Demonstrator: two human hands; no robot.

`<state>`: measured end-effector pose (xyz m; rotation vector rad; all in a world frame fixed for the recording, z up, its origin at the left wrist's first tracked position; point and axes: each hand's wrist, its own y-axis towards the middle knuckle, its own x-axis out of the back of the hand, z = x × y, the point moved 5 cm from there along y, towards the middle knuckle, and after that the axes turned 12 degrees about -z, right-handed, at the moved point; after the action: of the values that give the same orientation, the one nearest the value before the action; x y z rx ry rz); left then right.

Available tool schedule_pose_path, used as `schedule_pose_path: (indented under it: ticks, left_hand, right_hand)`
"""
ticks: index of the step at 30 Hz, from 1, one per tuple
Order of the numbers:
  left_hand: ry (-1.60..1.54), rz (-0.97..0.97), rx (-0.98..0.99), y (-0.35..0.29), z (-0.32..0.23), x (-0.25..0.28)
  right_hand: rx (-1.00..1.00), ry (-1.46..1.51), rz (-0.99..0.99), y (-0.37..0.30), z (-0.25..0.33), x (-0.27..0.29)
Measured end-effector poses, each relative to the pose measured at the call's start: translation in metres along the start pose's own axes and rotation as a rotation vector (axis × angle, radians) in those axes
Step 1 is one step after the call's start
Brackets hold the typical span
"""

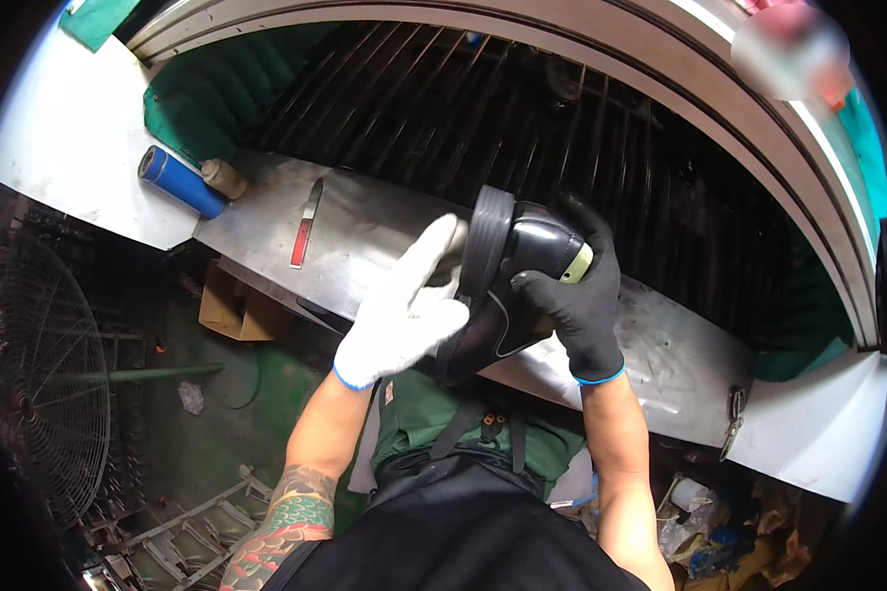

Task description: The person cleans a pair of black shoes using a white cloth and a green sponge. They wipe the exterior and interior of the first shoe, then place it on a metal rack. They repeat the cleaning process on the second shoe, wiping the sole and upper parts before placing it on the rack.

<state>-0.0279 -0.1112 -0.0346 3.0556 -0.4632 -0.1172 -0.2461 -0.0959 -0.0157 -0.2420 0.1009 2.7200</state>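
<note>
A black shoe with a thick ridged sole is tilted on its side above the metal ledge, its sole facing left. A pale yellow-green piece shows at its far right end. My right hand, in a black glove, is closed around that end, with the thumb on the near side. In a white glove, my left hand is against the sole side, index finger pointing up and thumb across the shoe's edge. Shadow partly hides its other fingers. To the left lies a knife with a red handle on the ledge.
Beyond the metal ledge runs a row of dark rods under a curved frame. A blue cylinder and a small tan bottle are at the ledge's left end. Lower left are a cardboard box and a large fan.
</note>
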Motion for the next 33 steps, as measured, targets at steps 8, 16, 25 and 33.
schedule_pose_path:
  ticks: [8, 16, 25, 33]
  left_hand:
    - [-0.508, -0.07, -0.185, 0.049, 0.001, -0.029]
    - [-0.721, -0.319, -0.099, 0.051, 0.018, -0.038]
    - [-0.445, -0.157, -0.176, 0.055, 0.012, -0.042]
    - [-0.485, -0.034, -0.13, 0.053, 0.001, -0.042]
  right_hand:
    - [0.172, -0.041, 0.133, 0.0, -0.001, -0.012]
    - [0.058, 0.043, 0.054, 0.003, -0.02, 0.002]
    - [0.059, 0.006, 0.042, -0.001, -0.02, 0.003]
    - [0.128, -0.054, 0.076, -0.01, -0.006, -0.005]
